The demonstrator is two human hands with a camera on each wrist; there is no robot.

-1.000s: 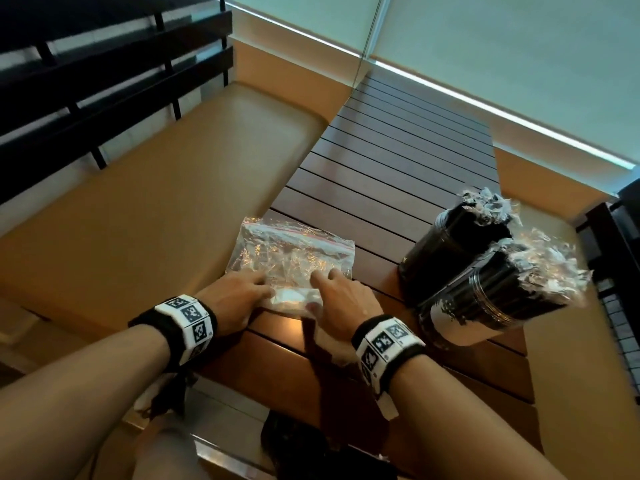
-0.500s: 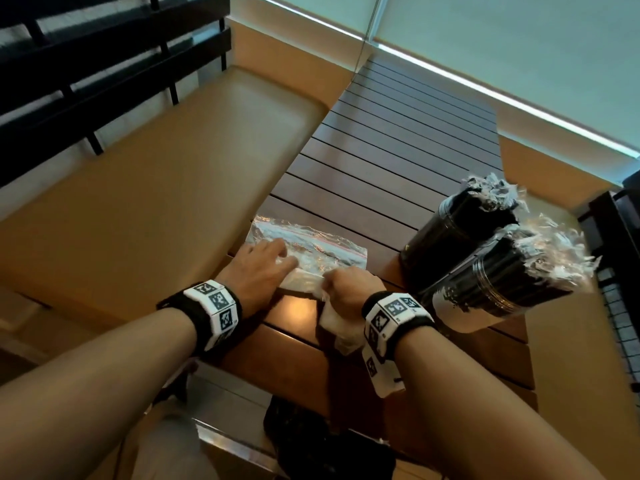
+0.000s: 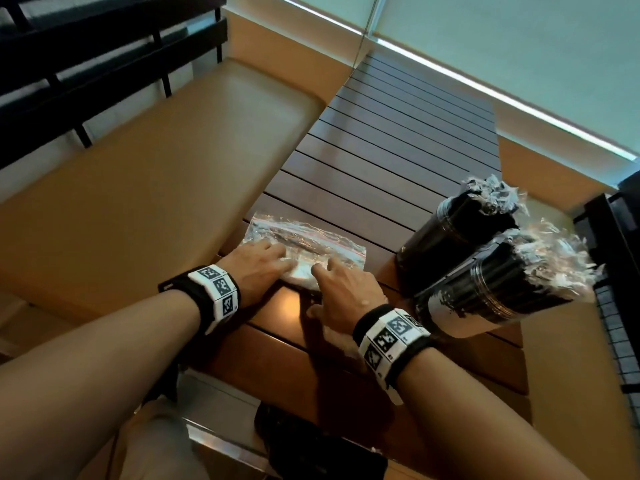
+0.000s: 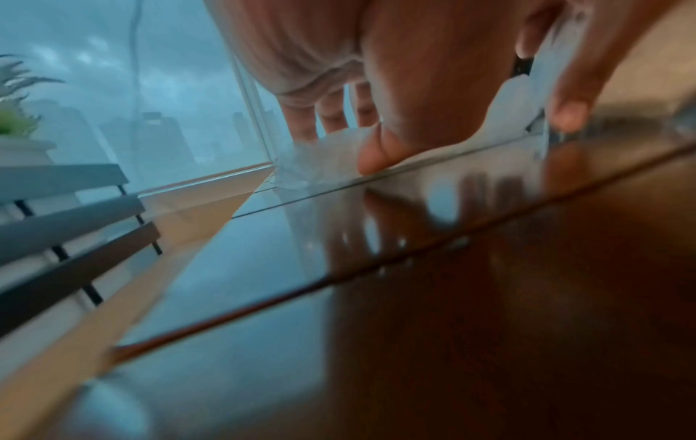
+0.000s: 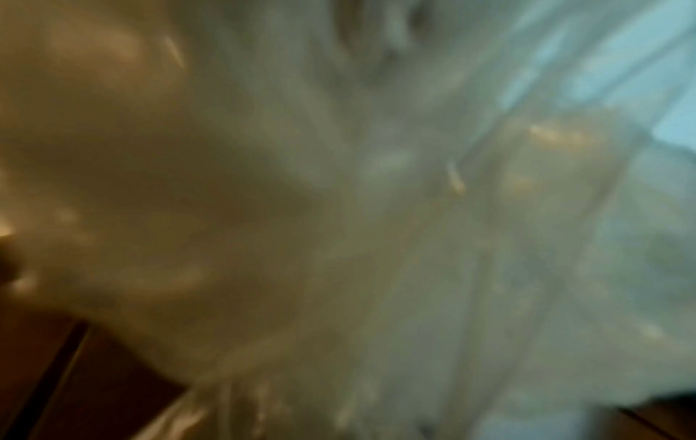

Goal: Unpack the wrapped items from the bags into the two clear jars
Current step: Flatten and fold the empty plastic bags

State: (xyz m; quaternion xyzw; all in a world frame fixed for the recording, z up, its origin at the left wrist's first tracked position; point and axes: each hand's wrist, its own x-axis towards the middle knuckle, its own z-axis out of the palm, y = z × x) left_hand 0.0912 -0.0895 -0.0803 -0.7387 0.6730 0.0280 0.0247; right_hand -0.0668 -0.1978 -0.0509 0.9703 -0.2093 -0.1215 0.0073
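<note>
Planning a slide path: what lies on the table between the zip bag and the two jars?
Head view: only bare table slats lie between the zip bag and the two jars.

- Dark slatted wooden table (image 3: 398, 140), glossy on its near boards.
- Tan padded bench (image 3: 156, 188) along the table's left side.
- Black slatted backrest (image 3: 86, 64) behind the bench.
- Potted green plant (image 4: 15, 119) near the window (image 4: 169, 89).

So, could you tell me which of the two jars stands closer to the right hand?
The nearer jar, with the white patch at its base; the other jar stands behind it, farther from the right hand.
</note>
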